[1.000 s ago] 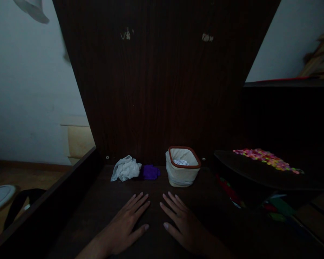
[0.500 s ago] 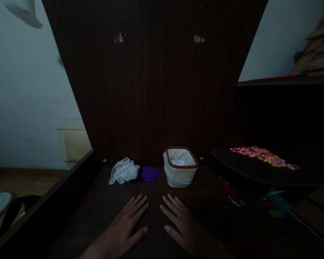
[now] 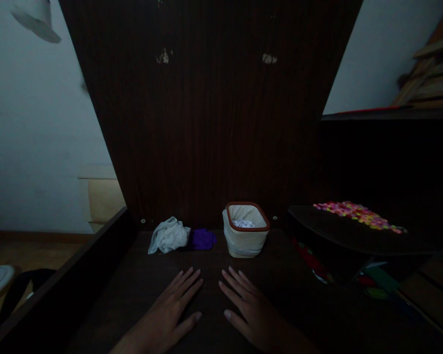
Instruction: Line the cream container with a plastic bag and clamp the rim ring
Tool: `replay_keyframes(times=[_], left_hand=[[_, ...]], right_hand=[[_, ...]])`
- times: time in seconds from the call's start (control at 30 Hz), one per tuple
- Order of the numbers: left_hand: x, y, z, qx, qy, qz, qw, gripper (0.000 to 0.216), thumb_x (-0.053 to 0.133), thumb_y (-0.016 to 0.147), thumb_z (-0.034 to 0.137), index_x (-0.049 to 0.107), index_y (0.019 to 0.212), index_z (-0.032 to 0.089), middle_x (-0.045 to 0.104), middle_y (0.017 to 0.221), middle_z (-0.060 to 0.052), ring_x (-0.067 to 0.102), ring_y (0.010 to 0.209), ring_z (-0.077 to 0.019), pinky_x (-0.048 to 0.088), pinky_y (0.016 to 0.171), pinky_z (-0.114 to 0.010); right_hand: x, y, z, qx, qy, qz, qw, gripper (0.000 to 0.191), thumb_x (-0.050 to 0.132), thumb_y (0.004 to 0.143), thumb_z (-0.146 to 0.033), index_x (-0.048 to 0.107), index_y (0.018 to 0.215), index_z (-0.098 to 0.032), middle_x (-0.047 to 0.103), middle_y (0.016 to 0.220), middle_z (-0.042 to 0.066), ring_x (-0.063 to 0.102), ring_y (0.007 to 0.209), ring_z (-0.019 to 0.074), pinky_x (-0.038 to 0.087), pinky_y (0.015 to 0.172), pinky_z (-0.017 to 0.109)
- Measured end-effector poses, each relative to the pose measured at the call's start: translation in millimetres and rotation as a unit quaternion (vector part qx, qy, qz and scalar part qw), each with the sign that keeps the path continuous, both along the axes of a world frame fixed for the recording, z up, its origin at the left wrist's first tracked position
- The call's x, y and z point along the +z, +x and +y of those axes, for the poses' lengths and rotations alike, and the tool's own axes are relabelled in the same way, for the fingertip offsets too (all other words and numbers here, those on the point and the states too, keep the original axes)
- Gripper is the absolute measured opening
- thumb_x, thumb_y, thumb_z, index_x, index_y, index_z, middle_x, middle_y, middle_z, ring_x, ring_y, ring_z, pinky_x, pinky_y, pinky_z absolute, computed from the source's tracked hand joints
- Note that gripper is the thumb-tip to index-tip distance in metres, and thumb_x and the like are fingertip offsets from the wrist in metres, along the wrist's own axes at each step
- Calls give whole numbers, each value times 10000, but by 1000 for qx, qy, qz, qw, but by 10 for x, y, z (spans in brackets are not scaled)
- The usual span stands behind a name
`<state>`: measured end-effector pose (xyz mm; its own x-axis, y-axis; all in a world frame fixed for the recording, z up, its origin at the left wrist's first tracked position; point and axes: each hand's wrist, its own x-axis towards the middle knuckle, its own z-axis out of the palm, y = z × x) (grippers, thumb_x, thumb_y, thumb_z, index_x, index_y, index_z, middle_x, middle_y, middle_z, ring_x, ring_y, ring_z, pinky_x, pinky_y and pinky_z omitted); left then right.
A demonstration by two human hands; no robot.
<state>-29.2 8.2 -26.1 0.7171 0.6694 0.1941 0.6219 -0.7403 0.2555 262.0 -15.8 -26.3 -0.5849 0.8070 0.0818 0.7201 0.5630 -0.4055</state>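
My left hand [image 3: 166, 314] and my right hand [image 3: 249, 307] lie flat, palms down and fingers spread, side by side on a dark wooden surface [image 3: 133, 290]. Neither holds anything. Beyond my fingertips stands a small beige basket with a red-brown rim [image 3: 246, 235], with something white inside. To its left lie a crumpled white plastic bag [image 3: 169, 235] and a small purple cloth [image 3: 203, 239], touching each other.
A tall dark wood panel [image 3: 210, 123] rises behind the surface, and a raised dark edge [image 3: 70, 280] runs along the left. At right, a dark tray [image 3: 354, 236] carries several small colourful pieces [image 3: 356, 214]. A white wall stands at left.
The view has shifted slightly; my hands stay flat in the same place and nothing on the surface has moved.
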Motion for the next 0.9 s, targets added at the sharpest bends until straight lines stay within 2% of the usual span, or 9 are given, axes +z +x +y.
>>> replay_keyframes(times=[0.37, 0.7, 0.9], left_hand=[[5, -3, 10, -7, 7, -9, 1000, 688, 529, 1010, 437, 179, 1596, 351, 319, 1630, -53, 344, 1485, -328, 374, 1179, -563], [21, -5, -3, -7, 6, -5, 1000, 677, 513, 1016, 443, 180, 1597, 342, 316, 1630, -55, 345, 1484, -329, 389, 1170, -564], [24, -6, -4, -5, 5, -3, 1000, 671, 501, 1019, 455, 180, 1597, 344, 322, 1631, -46, 342, 1491, -321, 381, 1180, -563]], right_hand=[[-42, 15, -1, 8, 22, 17, 1000, 562, 477, 1024, -400, 379, 1551, -228, 279, 1632, 90, 239, 1523, 316, 257, 1229, 568], [37, 51, -4, 22, -4, -4, 1000, 583, 442, 1037, -436, 313, 1576, -257, 229, 1654, 72, 194, 1535, 309, 228, 1233, 573], [0, 74, 1, 28, 14, 15, 999, 594, 492, 1021, -417, 323, 1570, -267, 256, 1645, 76, 223, 1529, 309, 254, 1231, 559]])
